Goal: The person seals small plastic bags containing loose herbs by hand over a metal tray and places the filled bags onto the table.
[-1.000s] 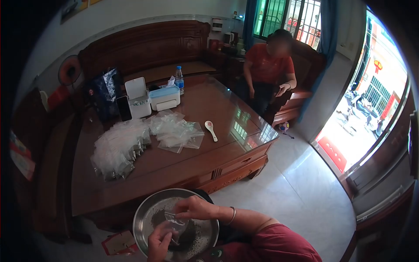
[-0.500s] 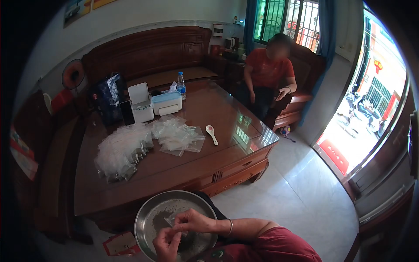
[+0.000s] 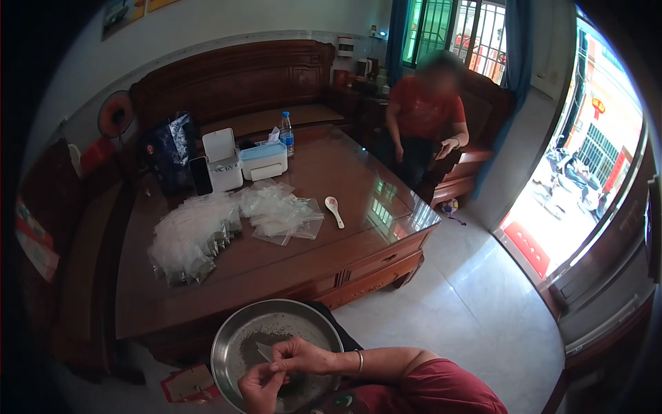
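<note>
Both hands meet over a round steel basin [image 3: 219, 348] that has dark fine grains spread on its bottom. A small clear plastic bag [image 3: 264, 350] shows at my fingertips, partly hidden by them. My right hand [image 3: 301, 357] pinches the bag from the right, thumb against fingers. From below, my left hand [image 3: 261, 388] is closed at the bag's near edge, touching the right fingertips. On the table beyond lie a heap of filled clear bags [image 3: 193, 238] and a looser spread of flat clear bags [image 3: 283, 212]. A white spoon [image 3: 334, 212] rests to their right.
The glass-topped wooden table [image 3: 352, 172] stands just beyond the basin. White boxes [image 3: 263, 162], a phone [image 3: 201, 176], a water bottle [image 3: 286, 134] and a dark blue bag [image 3: 169, 155] are on it. Another person [image 3: 427, 110] sits at the back right. A red-edged card [image 3: 189, 383] lies on the floor.
My hands have shifted slightly, the right one a little down and the left one a little left. The bag now points up-left from the fingers. The table things look unchanged.
</note>
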Demonstrator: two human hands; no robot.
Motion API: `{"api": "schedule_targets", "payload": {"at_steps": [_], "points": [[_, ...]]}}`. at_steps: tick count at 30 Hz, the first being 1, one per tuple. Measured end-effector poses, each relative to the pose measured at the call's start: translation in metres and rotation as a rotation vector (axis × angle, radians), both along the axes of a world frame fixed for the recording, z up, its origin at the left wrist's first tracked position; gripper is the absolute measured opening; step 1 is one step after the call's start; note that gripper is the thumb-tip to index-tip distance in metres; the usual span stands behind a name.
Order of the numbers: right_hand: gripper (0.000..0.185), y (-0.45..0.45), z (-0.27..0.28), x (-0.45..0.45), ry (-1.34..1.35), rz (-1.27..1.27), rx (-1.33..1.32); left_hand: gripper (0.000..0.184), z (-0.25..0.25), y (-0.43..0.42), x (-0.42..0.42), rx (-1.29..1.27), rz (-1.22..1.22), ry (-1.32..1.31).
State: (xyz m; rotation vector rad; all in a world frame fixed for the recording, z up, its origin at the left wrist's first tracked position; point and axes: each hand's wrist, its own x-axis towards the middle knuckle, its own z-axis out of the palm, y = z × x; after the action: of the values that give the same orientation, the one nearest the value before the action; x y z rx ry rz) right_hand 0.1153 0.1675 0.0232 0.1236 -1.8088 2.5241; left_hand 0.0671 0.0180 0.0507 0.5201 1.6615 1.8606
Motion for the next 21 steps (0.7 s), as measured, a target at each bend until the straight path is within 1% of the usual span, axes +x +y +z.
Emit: {"api": "schedule_targets", "payload": {"at_steps": [3, 7, 13, 17, 19, 20, 21], "points": [[0.02, 0.0, -0.003, -0.001, 0.001, -0.011, 0.008, 0.01, -0.005, 0.0, 0.0, 0.054, 0.022, -0.048], [0.019, -0.001, -0.007, 0.001, 0.0, 0.018, -0.044, 0.01, -0.013, -0.004, -0.006, 0.096, -0.079, -0.138], [0.014, -0.001, -0.003, 0.001, -0.035, 0.037, -0.049, 0.009, -0.018, -0.004, -0.01, 0.144, -0.053, -0.124], [0.012, -0.002, 0.0, 0.002, -0.071, 0.116, -0.238, 0.021, -0.02, -0.012, -0.017, 0.099, -0.182, -0.248], [0.012, -0.002, 0.001, 0.002, -0.083, 0.115, -0.262, 0.013, -0.016, -0.008, -0.014, 0.118, -0.109, -0.3], [0.008, -0.001, -0.003, 0.002, -0.103, 0.142, -0.304, 0.015, -0.019, -0.009, -0.017, 0.152, -0.154, -0.286], [0.01, -0.004, 0.002, 0.003, -0.125, 0.128, -0.366, 0.015, -0.021, -0.011, -0.018, 0.176, -0.166, -0.277]]}}
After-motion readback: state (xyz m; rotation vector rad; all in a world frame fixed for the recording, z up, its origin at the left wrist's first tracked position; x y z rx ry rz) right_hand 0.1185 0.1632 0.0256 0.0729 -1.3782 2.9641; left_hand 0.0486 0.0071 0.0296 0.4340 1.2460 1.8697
